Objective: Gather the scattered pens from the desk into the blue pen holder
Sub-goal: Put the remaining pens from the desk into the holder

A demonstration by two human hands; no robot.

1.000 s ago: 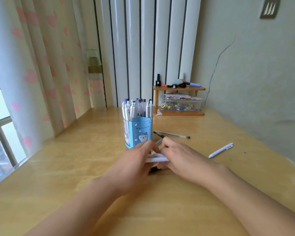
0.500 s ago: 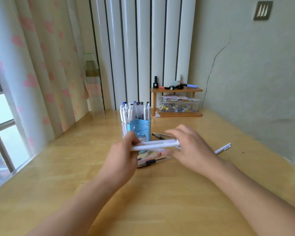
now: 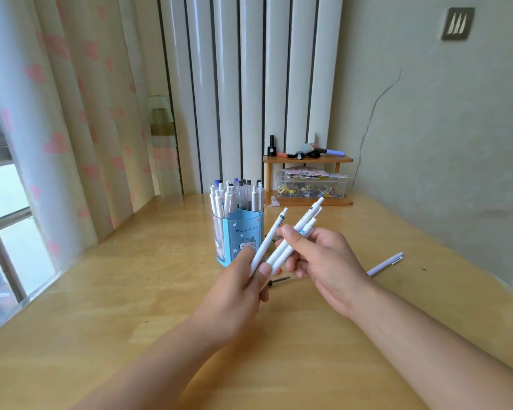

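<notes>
The blue pen holder [image 3: 243, 238] stands upright mid-desk, packed with several white and clear pens. Just right of it, above the desk, both hands hold a bundle of white pens [image 3: 290, 235] tilted up to the right. My left hand [image 3: 243, 282] grips the bundle's lower ends. My right hand [image 3: 323, 261] pinches the bundle at its middle, thumb on top. A white pen [image 3: 385, 263] lies on the desk to the right. A dark pen [image 3: 279, 281] lies on the desk, partly hidden under my hands.
A small wooden shelf [image 3: 308, 180] at the back holds a clear box of clips and some markers. A curtain [image 3: 71, 128] and window run along the left. The wall [image 3: 442, 143] borders the desk on the right.
Both hands lifted the white pens off the desk and tilted them from level to pointing up and right. The camera moved closer to the holder.
</notes>
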